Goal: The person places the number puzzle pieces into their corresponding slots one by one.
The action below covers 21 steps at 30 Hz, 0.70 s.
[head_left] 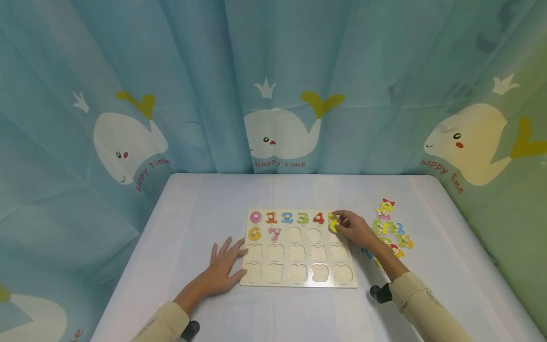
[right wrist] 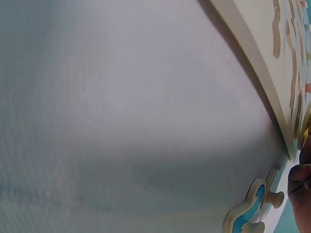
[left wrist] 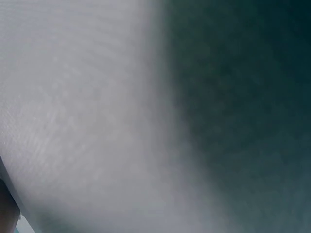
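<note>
A wooden number puzzle board [head_left: 307, 274] lies on the table. Its top row holds 0 to 4 in colour, with 6 and 7 in the row below; the other visible recesses are bare. At the top right recess my right hand [head_left: 356, 230] pinches a yellow number piece [head_left: 333, 226], apparently a 5, partly covered by the fingers. My left hand [head_left: 222, 271] has its fingers spread, with fingertips and thumb touching the board's left edge. In the right wrist view, only some fingers [right wrist: 301, 187] show beside the board's edge [right wrist: 252, 53]. The left wrist view is mostly blurred cloth.
Several loose coloured number pieces [head_left: 384, 228] lie in a cluster right of the board, some beneath my right forearm. A blue knobbed piece [right wrist: 250, 213] appears in the right wrist view. The white table [head_left: 205, 199] meets a whale-patterned curtain [head_left: 282, 47] at its back.
</note>
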{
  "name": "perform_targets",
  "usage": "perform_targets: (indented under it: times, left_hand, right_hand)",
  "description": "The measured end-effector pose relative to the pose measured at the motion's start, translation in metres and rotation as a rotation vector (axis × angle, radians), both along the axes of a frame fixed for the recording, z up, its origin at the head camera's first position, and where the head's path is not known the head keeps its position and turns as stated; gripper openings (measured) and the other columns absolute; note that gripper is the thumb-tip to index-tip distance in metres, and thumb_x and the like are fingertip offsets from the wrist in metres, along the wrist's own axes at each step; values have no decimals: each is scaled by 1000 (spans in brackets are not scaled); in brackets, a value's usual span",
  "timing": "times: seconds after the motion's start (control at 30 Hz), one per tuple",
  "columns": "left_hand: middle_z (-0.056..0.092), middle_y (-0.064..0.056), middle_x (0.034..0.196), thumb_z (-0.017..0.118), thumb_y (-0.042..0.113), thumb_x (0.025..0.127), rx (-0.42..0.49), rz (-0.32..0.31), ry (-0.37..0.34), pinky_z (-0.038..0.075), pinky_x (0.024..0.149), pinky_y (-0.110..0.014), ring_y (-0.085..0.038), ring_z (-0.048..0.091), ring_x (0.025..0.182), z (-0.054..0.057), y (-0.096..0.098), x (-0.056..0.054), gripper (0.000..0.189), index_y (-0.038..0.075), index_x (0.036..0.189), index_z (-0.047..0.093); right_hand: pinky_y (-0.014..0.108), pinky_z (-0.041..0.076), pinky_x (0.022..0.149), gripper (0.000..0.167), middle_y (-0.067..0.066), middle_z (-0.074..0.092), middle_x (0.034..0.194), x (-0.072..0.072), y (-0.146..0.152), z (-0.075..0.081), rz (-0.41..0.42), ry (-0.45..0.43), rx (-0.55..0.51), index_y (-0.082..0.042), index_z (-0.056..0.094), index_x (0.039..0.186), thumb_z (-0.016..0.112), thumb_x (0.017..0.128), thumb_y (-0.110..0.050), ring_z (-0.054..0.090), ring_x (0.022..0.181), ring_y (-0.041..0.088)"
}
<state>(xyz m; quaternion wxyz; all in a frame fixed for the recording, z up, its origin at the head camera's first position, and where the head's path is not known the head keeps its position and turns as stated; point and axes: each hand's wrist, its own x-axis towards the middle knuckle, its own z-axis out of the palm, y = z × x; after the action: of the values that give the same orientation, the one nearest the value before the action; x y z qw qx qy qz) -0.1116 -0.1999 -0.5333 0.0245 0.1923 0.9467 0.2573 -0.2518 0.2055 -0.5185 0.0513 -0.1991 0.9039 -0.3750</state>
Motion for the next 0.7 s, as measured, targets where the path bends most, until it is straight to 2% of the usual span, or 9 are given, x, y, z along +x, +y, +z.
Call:
perform_targets:
  times: [0.43,0.7]
  left_hand:
    - [28,-8,151,57,32,89,4,-1,-22,-5,103,-64,-38,9,140,0,0,-1,48,9,130,51]
    - [28,-8,151,57,32,89,1,-2,-26,-4,103,-65,-38,9,140,2,0,-1,48,9,130,50]
  right_hand:
    - [31,49,67,38,6,57,90,3,-10,4,14,-8,-6,1,55,123,64,87,-4,56,79,20]
    - [35,49,71,39,7,57,94,5,-17,5,37,-47,-22,-1,54,125,64,88,-5,58,82,20]
